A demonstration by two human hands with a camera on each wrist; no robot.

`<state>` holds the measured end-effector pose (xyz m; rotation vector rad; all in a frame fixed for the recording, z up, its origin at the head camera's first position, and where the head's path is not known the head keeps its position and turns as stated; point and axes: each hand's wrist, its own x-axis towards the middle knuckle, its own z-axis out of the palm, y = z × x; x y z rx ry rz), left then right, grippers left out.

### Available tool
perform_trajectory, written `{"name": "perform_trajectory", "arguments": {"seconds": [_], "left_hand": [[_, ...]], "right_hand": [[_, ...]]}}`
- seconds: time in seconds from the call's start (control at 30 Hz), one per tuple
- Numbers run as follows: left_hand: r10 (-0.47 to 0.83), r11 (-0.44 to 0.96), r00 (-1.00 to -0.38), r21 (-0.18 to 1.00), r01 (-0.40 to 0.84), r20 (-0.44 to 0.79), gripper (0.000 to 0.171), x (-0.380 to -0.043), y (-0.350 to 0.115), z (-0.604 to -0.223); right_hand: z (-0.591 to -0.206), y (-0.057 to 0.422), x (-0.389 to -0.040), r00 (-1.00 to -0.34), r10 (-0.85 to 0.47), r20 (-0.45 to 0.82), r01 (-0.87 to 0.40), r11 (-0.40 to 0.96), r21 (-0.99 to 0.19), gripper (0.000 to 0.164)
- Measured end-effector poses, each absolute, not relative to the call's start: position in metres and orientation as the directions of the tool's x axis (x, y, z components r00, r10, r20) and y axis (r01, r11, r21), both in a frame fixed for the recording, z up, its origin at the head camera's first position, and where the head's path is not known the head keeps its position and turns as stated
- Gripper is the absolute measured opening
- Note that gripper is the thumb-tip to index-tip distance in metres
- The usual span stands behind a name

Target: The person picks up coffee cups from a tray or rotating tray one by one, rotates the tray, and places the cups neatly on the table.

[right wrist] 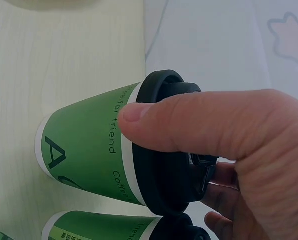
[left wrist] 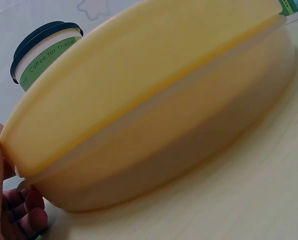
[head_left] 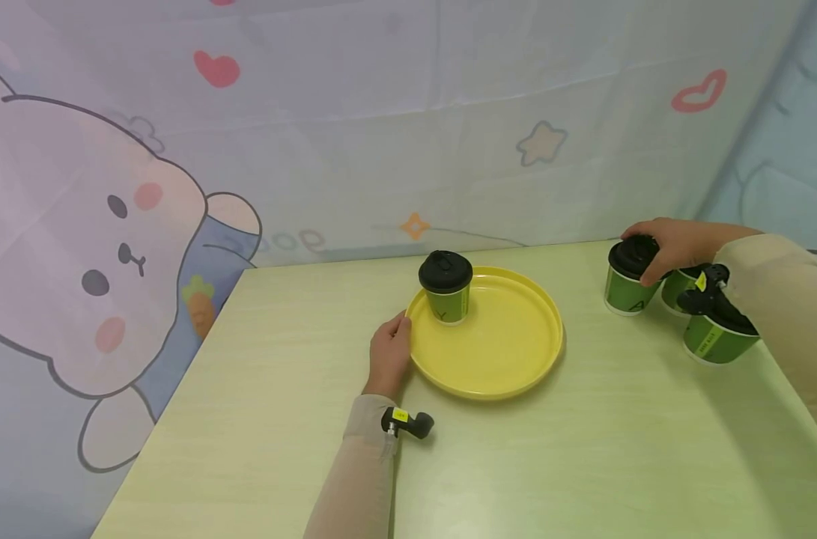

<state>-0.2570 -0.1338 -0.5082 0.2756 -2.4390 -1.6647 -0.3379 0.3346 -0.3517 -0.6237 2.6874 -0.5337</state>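
A round yellow tray with a raised rim lies before me. My left hand holds its left edge; in the left wrist view several curled fingertips show under the rim. On the tray's left part stands a green paper coffee cup with a black lid, marked Y. Over at the right, my right hand grips another lidded green coffee cup, marked A, from above. The thumb presses across that cup's black lid onto its green side, while the other fingers are partly hidden behind the lid.
Two more lidded green cups stand right of the gripped one: a nearer cup and one partly hidden by the right hand. The pale table ends at a printed cloth backdrop.
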Motion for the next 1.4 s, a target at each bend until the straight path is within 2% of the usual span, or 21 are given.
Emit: {"name": "perform_trajectory", "arguments": {"seconds": [0.3, 0.47, 0.6, 0.7, 0.83, 0.93, 1.23, 1.4], "left_hand": [[-0.244, 0.355, -0.969, 0.933, -0.056, 0.035, 0.042, -0.258, -0.132, -0.510], [-0.241, 0.358, -0.970, 0.932, -0.059, 0.031, 0.042, -0.259, -0.131, -0.510], [-0.240, 0.355, -0.970, 0.934, -0.043, 0.047, 0.042, -0.261, -0.131, -0.509], [-0.233, 0.351, -0.971, 0.936, -0.031, 0.055, 0.042, -0.262, -0.131, -0.510], [-0.230, 0.356, -0.972, 0.934, -0.039, 0.047, 0.042, -0.262, -0.131, -0.511], [-0.233, 0.361, -0.972, 0.931, -0.048, 0.041, 0.042, -0.263, -0.131, -0.511], [-0.246, 0.365, -0.968, 0.930, -0.055, 0.039, 0.043, -0.265, -0.133, -0.510], [-0.239, 0.357, -0.971, 0.932, -0.059, 0.030, 0.043, -0.266, -0.134, -0.512]], "right_hand": [[-0.355, 0.339, -0.336, -0.851, -0.479, -0.217, -0.355, 0.828, -0.433, 0.086], [-0.352, 0.336, -0.334, -0.849, -0.472, -0.235, -0.327, 0.821, -0.467, 0.105], [-0.344, 0.320, -0.334, -0.876, -0.465, -0.130, -0.349, 0.796, -0.494, 0.112], [-0.342, 0.304, -0.330, -0.907, -0.421, -0.014, -0.351, 0.772, -0.530, 0.105], [-0.348, 0.279, -0.319, -0.931, -0.341, 0.128, -0.339, 0.685, -0.645, 0.087], [-0.358, 0.261, -0.307, -0.935, -0.304, 0.180, -0.334, 0.597, -0.729, 0.075], [-0.408, 0.230, -0.288, -0.970, -0.226, 0.090, -0.196, 0.508, -0.839, 0.065], [-0.451, 0.232, -0.282, -0.984, -0.178, 0.007, -0.072, 0.366, -0.928, 0.064]]}}
